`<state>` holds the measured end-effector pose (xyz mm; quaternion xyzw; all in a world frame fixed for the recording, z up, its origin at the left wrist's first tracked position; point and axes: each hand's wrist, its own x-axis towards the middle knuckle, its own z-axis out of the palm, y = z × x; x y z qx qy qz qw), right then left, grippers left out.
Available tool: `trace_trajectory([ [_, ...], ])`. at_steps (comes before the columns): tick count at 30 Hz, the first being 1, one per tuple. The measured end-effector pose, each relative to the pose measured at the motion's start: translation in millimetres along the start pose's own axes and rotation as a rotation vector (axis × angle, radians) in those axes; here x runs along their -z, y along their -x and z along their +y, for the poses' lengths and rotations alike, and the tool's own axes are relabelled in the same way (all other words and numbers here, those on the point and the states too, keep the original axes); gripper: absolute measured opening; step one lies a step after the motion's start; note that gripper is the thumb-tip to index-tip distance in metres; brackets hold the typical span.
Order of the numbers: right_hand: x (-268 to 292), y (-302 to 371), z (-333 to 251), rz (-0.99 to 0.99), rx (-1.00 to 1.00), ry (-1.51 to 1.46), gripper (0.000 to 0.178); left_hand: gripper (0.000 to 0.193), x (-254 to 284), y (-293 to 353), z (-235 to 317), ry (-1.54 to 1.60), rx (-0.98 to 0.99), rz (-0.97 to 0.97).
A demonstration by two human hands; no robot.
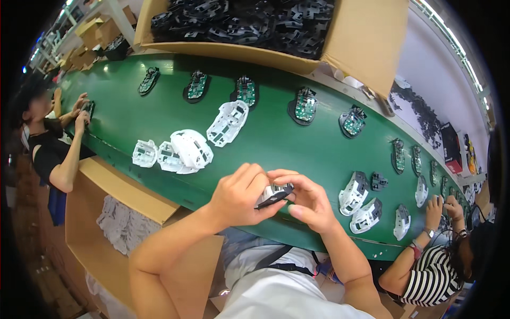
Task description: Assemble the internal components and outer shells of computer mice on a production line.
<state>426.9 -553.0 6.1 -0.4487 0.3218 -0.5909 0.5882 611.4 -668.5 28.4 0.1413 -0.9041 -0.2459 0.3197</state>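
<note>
Over the near edge of the green table, my left hand [239, 192] pinches a small white and black mouse shell piece [272, 196], tilted between my hands. Curled round its other end, the fingers of my right hand [311, 202] touch it; the thumb stands a little apart. Part of the piece is hidden behind my fingers. Ahead and to the left lie white mouse shells [191, 150], some overlapping, and a longer white shell [227, 123]. One black mouse base with a green circuit board [246, 91] sits just beyond that shell.
Several more mouse bases with boards [305, 105] line the green table [276, 143]. Beyond stands a cardboard box [297, 64] of dark parts. White-and-black shells [353, 194] lie at right. An open carton [101, 234] is at near left. Co-workers [56, 154] sit on both sides.
</note>
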Motion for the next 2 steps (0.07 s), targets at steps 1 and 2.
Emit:
trace_trajectory([
  [1,2.6,-0.1,3.1,-0.039,0.015,0.003,0.061,0.044,4.4,-0.3,-1.6,-0.081,-0.029,-0.017],
  [2,6.0,-0.6,6.8,-0.074,0.027,0.004,0.061,0.046,8.6,-0.1,-2.1,-0.157,-0.057,-0.038],
])
